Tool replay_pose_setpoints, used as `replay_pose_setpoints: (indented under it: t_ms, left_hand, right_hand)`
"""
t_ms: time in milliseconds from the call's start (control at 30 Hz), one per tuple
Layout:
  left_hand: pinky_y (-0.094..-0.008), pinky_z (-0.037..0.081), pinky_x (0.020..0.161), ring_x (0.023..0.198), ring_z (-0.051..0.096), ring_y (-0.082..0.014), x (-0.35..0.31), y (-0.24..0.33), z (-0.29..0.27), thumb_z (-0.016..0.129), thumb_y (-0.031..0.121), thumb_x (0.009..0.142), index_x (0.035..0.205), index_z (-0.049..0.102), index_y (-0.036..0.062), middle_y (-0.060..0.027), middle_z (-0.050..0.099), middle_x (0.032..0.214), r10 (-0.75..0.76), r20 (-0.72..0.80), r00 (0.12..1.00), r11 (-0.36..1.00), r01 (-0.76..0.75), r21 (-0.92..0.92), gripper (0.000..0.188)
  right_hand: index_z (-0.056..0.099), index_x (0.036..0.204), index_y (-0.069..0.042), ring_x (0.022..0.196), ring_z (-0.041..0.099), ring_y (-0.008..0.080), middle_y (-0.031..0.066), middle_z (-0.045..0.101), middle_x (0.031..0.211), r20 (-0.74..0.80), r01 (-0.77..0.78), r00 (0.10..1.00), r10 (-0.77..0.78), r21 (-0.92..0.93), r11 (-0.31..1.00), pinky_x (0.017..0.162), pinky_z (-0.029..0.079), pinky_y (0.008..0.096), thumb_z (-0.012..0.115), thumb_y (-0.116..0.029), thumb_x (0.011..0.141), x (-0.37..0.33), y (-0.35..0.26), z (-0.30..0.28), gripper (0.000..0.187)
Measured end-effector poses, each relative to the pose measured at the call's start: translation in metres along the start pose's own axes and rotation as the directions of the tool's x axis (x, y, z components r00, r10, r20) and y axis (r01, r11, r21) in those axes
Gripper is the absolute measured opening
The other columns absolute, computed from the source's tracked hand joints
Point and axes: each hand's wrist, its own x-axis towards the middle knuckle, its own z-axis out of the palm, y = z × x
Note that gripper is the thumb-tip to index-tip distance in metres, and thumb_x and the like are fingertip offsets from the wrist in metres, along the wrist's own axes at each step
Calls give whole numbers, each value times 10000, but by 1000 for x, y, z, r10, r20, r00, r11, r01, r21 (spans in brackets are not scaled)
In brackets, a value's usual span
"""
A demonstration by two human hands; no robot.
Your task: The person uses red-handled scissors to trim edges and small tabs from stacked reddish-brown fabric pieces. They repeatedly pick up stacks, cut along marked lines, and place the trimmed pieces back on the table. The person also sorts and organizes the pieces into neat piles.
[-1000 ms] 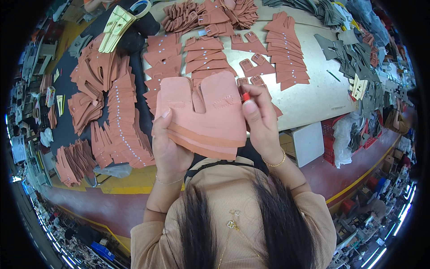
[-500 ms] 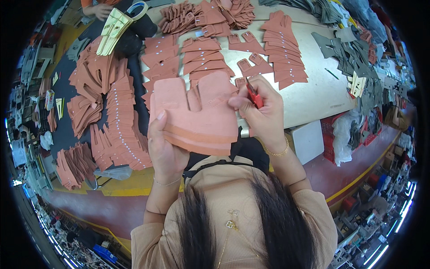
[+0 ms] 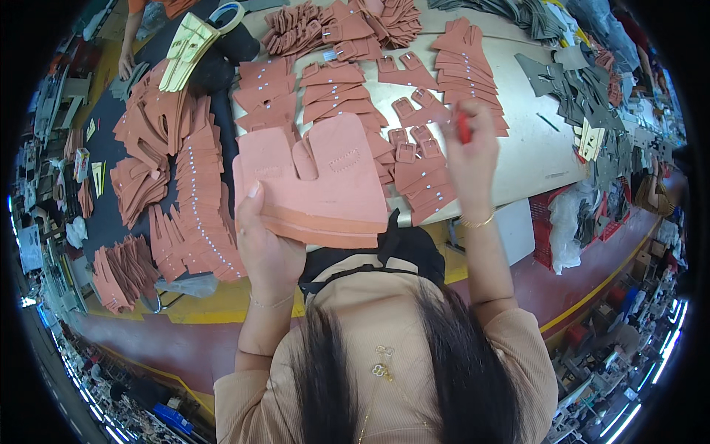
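My left hand [image 3: 272, 255] grips a small stack of pink leather shoe-upper pieces [image 3: 325, 196] by its lower left edge, thumb on top. The top piece has a deep notch between two lobes and rows of stitch-like marks on the right lobe. My right hand [image 3: 475, 148], smeared by motion, is raised to the right of the stack and apart from it. Closed in its fingers is a red-handled tool [image 3: 464, 127], whose working end I cannot make out. Beneath the right hand's side lie brick-red straps with buckles [image 3: 418, 140] and a fan of overlapping leather pieces [image 3: 425, 185].
Rows of overlapping brick-red pieces [image 3: 203, 185] cover the table's left side. A roll of tape [image 3: 226, 16] and yellowish templates [image 3: 187, 52] stand at the far left. Grey-green pieces [image 3: 569, 89] lie right, above a red crate [image 3: 543, 233]. Another person's arm [image 3: 129, 44] reaches in far left.
My right hand has moved away from the stack, up and to the right, with the red-handled tool. The stack has shifted slightly left. The other person's arm has moved left.
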Motion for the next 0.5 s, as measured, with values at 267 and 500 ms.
replay_pose_setpoints:
  t_ms: [267, 500]
  left_hand:
    - [-396, 418, 985, 1178, 508, -250, 4, -3, 0, 413, 279, 949, 1344, 355, -3, -149, 486, 1298, -76, 54, 996, 997, 78, -29, 488]
    - [-392, 424, 977, 1165, 516, -246, 0, -1, 1, 412, 291, 942, 1334, 365, -7, -154, 499, 1284, -45, 47, 998, 999, 46, -23, 495]
  right_hand:
    - [569, 1078, -18, 744, 537, 131, 58, 581, 798, 300, -179, 953, 49, 425, 887, 645, 397, 285, 625, -256, 881, -22, -11, -22, 314]
    - [619, 883, -70, 756, 571, 179, 27, 614, 818, 290, 368, 866, -406, 180, 912, 730, 345, 301, 803, -244, 635, -20, -33, -12, 354]
